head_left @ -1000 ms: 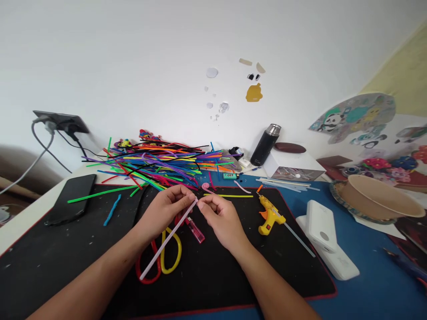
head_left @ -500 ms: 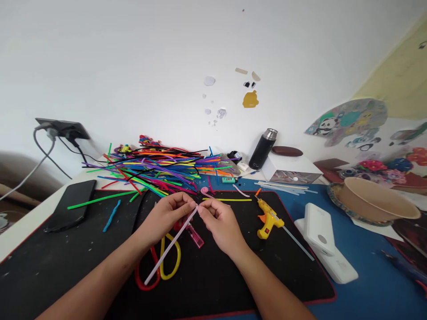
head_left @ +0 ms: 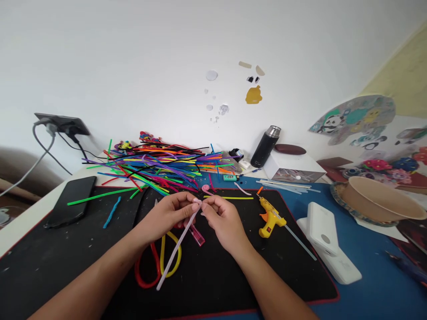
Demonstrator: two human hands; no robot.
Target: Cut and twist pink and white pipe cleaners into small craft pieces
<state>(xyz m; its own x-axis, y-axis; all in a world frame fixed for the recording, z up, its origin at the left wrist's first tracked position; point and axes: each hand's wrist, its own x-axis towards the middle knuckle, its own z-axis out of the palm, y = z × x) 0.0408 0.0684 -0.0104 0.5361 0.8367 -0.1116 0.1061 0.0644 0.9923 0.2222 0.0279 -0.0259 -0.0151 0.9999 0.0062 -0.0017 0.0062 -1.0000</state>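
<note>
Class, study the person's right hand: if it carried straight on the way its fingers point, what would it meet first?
Most likely the left hand: the right hand points leftward at it, both pinching the top of the pale pink pipe cleaner, fingertips nearly touching.

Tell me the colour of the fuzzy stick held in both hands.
The stick is pale pink; the head view shows it.

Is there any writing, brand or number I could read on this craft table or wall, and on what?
No text can be read anywhere.
Small teal box: any marking is too small and blurred to read.
Panda picture: drawings only, no legible words.
Black flask, yellow glue gun, pale pink pipe cleaner pinched by the left hand and right hand: no print visible.
</note>
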